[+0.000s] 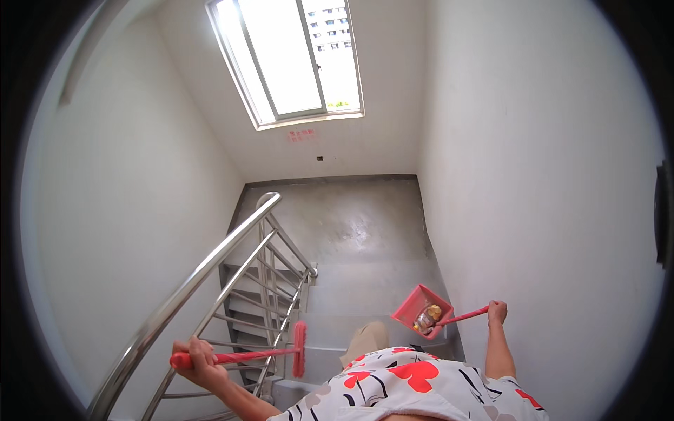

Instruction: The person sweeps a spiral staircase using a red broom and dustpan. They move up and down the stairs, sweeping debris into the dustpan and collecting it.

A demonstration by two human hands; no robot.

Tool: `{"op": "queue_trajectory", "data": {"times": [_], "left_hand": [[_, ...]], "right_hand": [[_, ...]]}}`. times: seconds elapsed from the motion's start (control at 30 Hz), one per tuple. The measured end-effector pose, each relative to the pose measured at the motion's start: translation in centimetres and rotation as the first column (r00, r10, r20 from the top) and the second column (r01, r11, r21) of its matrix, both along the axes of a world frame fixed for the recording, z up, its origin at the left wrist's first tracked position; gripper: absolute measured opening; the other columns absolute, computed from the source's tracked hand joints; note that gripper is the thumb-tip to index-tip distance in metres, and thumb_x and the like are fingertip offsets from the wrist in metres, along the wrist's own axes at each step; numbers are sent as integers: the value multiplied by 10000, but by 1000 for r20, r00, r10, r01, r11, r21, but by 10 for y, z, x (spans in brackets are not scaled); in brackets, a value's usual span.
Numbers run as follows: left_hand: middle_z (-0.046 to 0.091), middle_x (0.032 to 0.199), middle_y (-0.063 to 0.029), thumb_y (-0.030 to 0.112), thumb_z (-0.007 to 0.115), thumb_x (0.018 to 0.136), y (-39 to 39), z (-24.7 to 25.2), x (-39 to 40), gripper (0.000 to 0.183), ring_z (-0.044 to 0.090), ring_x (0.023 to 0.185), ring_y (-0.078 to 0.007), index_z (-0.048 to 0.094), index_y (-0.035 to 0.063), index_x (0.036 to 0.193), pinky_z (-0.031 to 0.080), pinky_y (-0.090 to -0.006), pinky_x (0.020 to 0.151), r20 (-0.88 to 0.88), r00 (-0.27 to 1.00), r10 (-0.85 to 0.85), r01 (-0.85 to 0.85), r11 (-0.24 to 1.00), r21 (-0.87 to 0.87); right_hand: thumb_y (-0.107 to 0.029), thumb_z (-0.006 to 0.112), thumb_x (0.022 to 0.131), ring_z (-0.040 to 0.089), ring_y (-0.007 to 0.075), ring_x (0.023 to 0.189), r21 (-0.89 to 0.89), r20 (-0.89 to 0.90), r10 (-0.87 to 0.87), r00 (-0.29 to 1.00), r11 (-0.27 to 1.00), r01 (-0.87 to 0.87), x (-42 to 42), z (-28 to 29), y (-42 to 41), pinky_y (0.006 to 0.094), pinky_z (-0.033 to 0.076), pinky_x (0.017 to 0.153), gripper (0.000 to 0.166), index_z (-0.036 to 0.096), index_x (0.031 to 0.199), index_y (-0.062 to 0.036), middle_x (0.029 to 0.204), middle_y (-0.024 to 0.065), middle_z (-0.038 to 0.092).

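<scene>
My left hand (pixel 201 363) is closed around the red handle of a broom (pixel 299 349), whose pink head hangs over the stairs beside the railing. On the right, my right hand (pixel 497 312) grips the red handle of a pink dustpan (pixel 416 302). Inside the dustpan lies some litter (pixel 426 318), with a clear crumpled piece and a yellowish piece; its exact kind cannot be told. The dustpan is held above the steps near the right wall. One leg in beige trousers shows between the two tools.
Grey steps (pixel 342 300) lead down to a landing (pixel 353 216) below a sliding window (pixel 284 58). A metal handrail (pixel 210 268) runs along the left, with another flight beyond it. A white wall (pixel 516 184) bounds the right side.
</scene>
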State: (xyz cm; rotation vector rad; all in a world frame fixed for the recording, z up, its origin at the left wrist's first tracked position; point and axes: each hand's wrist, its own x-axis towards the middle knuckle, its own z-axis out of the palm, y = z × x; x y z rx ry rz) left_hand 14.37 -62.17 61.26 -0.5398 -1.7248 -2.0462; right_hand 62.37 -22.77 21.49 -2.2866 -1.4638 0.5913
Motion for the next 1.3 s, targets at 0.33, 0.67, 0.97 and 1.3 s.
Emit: {"op": "queue_trajectory", "data": {"times": [0.33, 0.67, 0.97, 1.3], "left_hand": [[324, 449, 35, 5, 537, 826, 95, -115, -98, 305, 293, 380, -65, 329, 119, 635, 307, -228, 435, 134, 967, -217, 208, 975, 76], [353, 486, 3, 7, 494, 865, 142, -299, -183, 305, 376, 470, -113, 330, 115, 632, 448, -348, 681, 299, 934, -196, 251, 956, -155], [363, 505, -3, 23, 511, 871, 168, -323, -227, 313, 405, 501, -122, 352, 112, 616, 448, -335, 696, 429, 874, -229, 336, 922, -193], [382, 600, 7, -9, 531, 847, 151, -333, -221, 310, 400, 571, -101, 346, 93, 619, 434, -316, 755, 506, 815, -283, 466, 839, -281]], "right_hand": [[-204, 546, 733, 630, 352, 707, 54, 73, -20, 997, 998, 16, -33, -83, 55, 432, 490, 668, 231, 670, 732, -9, 725, 202, 638], [-310, 521, 742, 637, 334, 797, -90, 3, 126, 992, 988, -125, -147, -177, 184, 415, 484, 722, 306, 691, 807, -64, 811, 178, 655], [-306, 540, 759, 651, 276, 693, -30, -23, 52, 998, 998, -52, -207, -174, 223, 375, 508, 669, 269, 696, 839, -103, 741, 130, 665], [-216, 542, 799, 544, 150, 410, -23, -291, -91, 952, 996, 88, -243, -142, 232, 291, 462, 364, 190, 622, 748, -51, 553, 44, 550]]}}
